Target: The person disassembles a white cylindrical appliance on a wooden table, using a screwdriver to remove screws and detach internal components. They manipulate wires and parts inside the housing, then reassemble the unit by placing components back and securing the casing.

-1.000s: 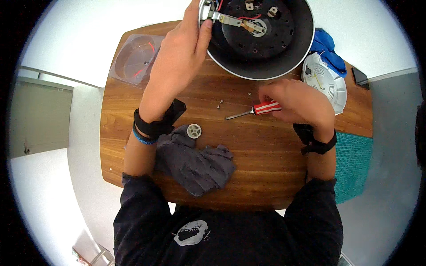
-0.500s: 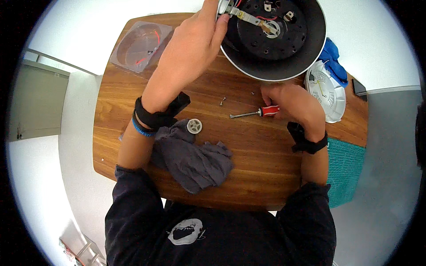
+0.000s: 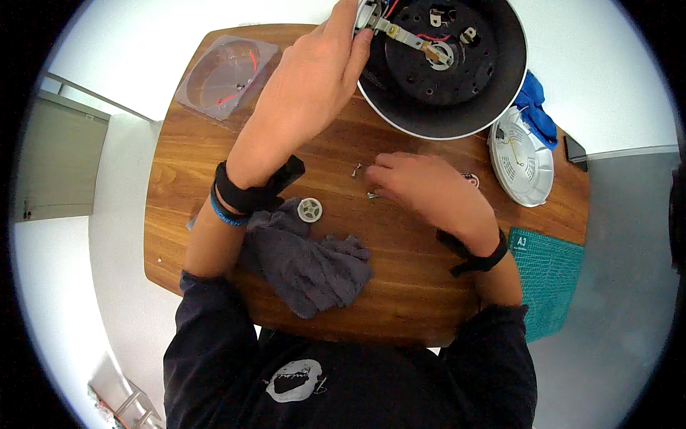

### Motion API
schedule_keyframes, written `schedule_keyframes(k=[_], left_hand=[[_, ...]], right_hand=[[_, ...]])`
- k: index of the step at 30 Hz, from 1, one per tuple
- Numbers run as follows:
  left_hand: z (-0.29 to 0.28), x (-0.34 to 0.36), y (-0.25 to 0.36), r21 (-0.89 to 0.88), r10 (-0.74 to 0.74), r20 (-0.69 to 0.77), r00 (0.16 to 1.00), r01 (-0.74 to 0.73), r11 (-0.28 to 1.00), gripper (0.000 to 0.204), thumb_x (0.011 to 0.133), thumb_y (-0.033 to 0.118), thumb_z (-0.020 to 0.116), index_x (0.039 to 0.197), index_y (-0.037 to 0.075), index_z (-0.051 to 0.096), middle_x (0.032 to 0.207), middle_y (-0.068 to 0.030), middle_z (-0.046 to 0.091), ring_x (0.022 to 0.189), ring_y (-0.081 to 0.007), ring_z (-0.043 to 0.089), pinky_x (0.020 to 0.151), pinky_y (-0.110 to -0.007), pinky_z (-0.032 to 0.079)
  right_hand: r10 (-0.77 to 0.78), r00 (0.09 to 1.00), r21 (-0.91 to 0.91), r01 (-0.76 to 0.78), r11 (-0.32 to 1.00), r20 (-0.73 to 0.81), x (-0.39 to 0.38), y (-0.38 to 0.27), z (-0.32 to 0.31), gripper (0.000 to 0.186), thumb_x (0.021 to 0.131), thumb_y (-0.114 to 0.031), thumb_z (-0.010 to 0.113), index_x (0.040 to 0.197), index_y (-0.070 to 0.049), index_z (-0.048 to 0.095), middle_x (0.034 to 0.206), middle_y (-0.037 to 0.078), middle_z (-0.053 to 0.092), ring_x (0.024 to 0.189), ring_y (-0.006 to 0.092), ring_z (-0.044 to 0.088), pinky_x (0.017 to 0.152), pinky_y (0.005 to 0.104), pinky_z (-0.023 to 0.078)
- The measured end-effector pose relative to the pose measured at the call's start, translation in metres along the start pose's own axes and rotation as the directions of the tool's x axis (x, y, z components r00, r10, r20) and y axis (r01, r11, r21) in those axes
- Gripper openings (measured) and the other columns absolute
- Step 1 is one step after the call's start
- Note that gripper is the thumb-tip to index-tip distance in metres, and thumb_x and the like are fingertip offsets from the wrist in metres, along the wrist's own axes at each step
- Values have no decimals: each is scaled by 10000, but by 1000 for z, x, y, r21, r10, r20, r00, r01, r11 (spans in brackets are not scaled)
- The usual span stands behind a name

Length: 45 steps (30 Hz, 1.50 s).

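Clasped the black pan-shaped appliance body (image 3: 444, 89) at top centre with left fingers (image 3: 357, 57), apparently for steadying, and curled right fingers (image 3: 386, 174) over the mid-frame screwdriver (image 3: 471, 179), grasping it or not, could not tell.

bright overall | white wall (image 3: 57, 286) glaring | table (image 3: 421, 272) edges bowed | corners black

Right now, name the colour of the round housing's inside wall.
The round housing's inside wall is black; the head view shows it best.
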<state>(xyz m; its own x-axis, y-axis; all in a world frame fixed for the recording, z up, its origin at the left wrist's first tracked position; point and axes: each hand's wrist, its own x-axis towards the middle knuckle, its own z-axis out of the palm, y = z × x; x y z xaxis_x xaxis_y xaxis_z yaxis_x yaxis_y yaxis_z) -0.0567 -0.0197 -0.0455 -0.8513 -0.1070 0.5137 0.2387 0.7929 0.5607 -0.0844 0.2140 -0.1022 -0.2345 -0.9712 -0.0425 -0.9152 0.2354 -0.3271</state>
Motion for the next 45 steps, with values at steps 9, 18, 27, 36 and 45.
schedule_keyframes(k=[9,18,27,36,45], left_hand=[[-2,-2,3,-26,-61,31,998,62,998,593,1159,164,538,1668,-55,328,1125,-434,712,1077,-610,701,895,-638,563],[8,-3,-2,-19,16,-65,998,-17,1000,538,1157,187,558,1635,0,397,1169,-372,731,1062,-587,710,879,-625,570],[13,-4,-10,-1,93,-95,991,-94,996,497,1147,191,574,1580,-12,437,1203,-377,722,1045,-610,686,853,-664,558],[15,-6,-12,22,102,-110,989,-100,995,562,1154,153,586,1679,94,396,998,-326,733,966,-549,724,816,-570,557],[15,-7,-10,-16,92,-114,989,-94,995,570,1150,149,597,1680,69,404,1027,-342,723,991,-559,713,838,-567,557]], right_hand=[[-82,997,18,82,996,-12,5,-4,0,196,962,-40,626,1130,-62,725,1159,134,728,1123,375,752,916,473,630],[-47,997,59,44,997,60,8,-1,8,167,990,-81,615,1137,-60,692,1153,130,699,1102,389,730,921,492,591],[-35,998,66,31,997,61,11,-3,10,156,996,-83,632,1135,-36,686,1160,153,712,1103,401,738,908,496,605],[-23,999,85,20,996,29,9,-1,20,166,1002,-145,699,1120,-36,654,1118,159,683,1064,415,722,896,521,590],[-3,999,93,-1,996,41,11,-7,11,167,980,-77,673,1128,-10,637,1142,188,694,1119,414,729,936,514,614]])
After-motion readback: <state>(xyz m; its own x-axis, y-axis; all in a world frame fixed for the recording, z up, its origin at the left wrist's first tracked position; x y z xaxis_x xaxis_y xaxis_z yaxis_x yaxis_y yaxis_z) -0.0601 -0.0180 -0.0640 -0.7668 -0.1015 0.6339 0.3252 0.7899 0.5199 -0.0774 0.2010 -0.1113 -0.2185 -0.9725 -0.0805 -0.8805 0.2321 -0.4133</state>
